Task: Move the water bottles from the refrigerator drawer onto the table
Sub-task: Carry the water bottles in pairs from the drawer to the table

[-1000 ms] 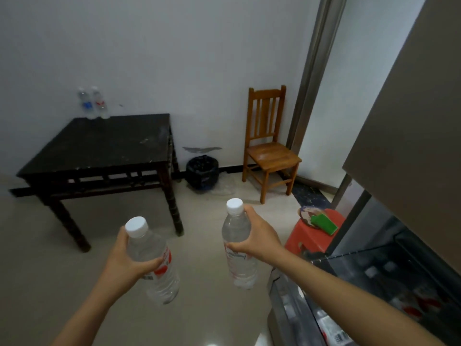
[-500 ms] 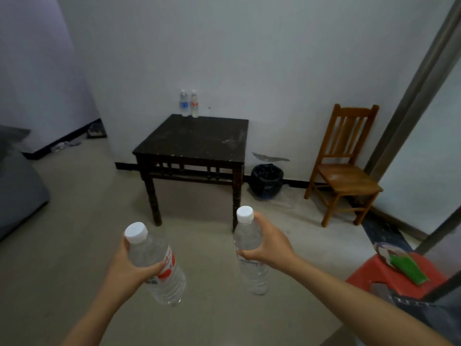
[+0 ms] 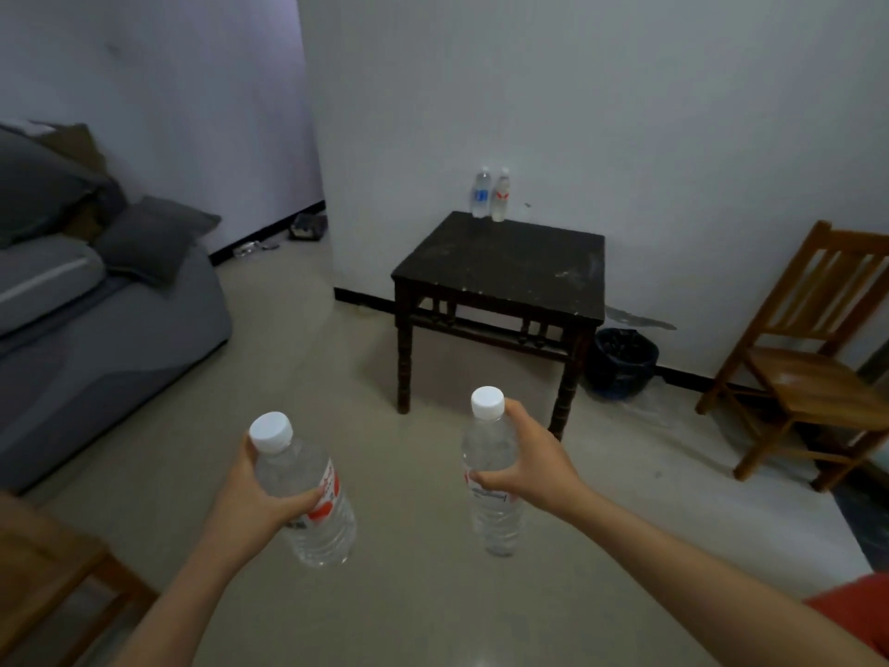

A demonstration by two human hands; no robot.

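Observation:
My left hand (image 3: pixel 250 507) grips a clear water bottle (image 3: pixel 308 493) with a white cap and a red label, tilted to the left. My right hand (image 3: pixel 534 462) grips a second clear water bottle (image 3: pixel 490 479), held nearly upright. Both are out over the floor, well short of the dark wooden table (image 3: pixel 505 267) against the white wall. Two more bottles stand at the table's back edge: a blue-labelled bottle (image 3: pixel 481 195) and, touching it on the right, a red-labelled bottle (image 3: pixel 501 195). The refrigerator drawer is out of view.
A grey sofa (image 3: pixel 96 300) with cushions fills the left. A wooden chair (image 3: pixel 808 358) stands at the right, and a black bin (image 3: pixel 623 363) sits between it and the table. A wooden piece (image 3: pixel 43 570) shows at the lower left, a red stool corner (image 3: pixel 861 613) at the lower right.
The view has swung left: the refrigerator and most of the red stool have left the frame, the sofa has come in. The table now lies straight ahead. Both hands still hold their bottles.

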